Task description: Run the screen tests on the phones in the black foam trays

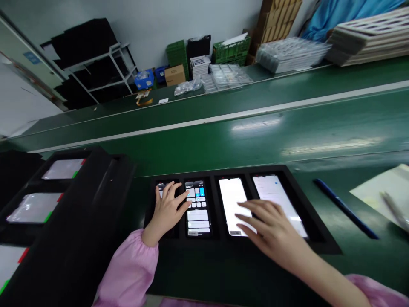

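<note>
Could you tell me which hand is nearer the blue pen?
Right. The right hand is just left of the pen; the left hand is farther left, beyond it.

The left hand point(168, 211) and right hand point(271, 230) are bare. The left sleeve point(128, 273), at seven o'clock, is pink with a gathered cuff. The right sleeve point(377, 294), at five o'clock, matches.

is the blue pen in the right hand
No, the blue pen lies on the green bench beside the black tray, while the right hand is spread open over two lit phones.

- Dark green tabletop point(287, 128) with a pale stripe
- Black tray point(322, 238)
- Two phone screens point(233, 204) glowing white
- Pink sleeve point(131, 268)
- Blue pen point(345, 209)
- Green crates point(231, 50) behind
</note>
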Action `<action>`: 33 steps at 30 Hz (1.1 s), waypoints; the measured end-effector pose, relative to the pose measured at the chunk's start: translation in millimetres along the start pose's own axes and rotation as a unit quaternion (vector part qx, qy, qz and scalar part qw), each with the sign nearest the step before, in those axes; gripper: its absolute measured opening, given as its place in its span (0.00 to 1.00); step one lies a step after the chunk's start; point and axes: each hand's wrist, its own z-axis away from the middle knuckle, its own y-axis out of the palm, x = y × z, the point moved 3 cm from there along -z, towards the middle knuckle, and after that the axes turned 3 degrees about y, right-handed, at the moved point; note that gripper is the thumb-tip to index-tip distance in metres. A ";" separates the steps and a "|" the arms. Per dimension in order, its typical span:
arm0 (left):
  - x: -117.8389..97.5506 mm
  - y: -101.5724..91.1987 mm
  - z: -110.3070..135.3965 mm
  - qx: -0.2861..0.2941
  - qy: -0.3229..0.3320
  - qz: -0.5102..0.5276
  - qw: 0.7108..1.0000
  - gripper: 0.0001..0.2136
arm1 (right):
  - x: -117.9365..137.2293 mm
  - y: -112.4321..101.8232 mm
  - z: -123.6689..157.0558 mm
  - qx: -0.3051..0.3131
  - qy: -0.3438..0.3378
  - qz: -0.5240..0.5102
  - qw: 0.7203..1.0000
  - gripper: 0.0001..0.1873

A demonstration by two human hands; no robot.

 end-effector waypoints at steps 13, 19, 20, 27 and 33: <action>39.5 -74.2 70.0 -0.220 -0.079 0.053 0.971 0.16 | 60.9 52.0 39.5 0.019 -0.079 0.001 0.997 0.24; 61.6 -54.9 100.2 -0.143 -0.131 0.037 0.980 0.15 | 37.4 80.3 11.7 0.014 -0.076 -0.012 0.997 0.19; 65.6 -48.4 94.7 -0.125 -0.133 0.038 0.982 0.16 | 35.1 82.5 9.0 0.012 -0.081 -0.014 0.997 0.18; 89.3 -26.9 33.6 -0.078 -0.143 0.033 0.986 0.26 | 32.7 83.4 7.7 -0.001 -0.093 -0.015 0.996 0.15; 92.7 -21.5 9.4 -0.053 -0.152 0.012 0.987 0.25 | 34.3 84.3 7.7 0.002 -0.096 -0.014 0.995 0.14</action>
